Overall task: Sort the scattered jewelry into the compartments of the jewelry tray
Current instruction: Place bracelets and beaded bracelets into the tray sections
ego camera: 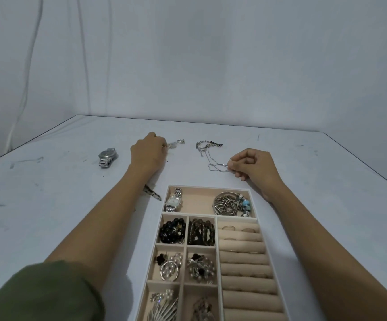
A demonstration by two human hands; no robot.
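One jewelry tray (211, 187), long axis near-to-far

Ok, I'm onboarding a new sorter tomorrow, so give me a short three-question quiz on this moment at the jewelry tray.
1. True or false: the right hand pinches a thin silver chain in its fingers.
2. Which lies loose on the table, to the left of the left hand?
A) a round watch
B) a pearl necklace
C) a comb
3. Fill in: the tray's wide far compartment holds a square watch and a pile of silver ____.

Key: 1 true; 2 A; 3 bracelets.
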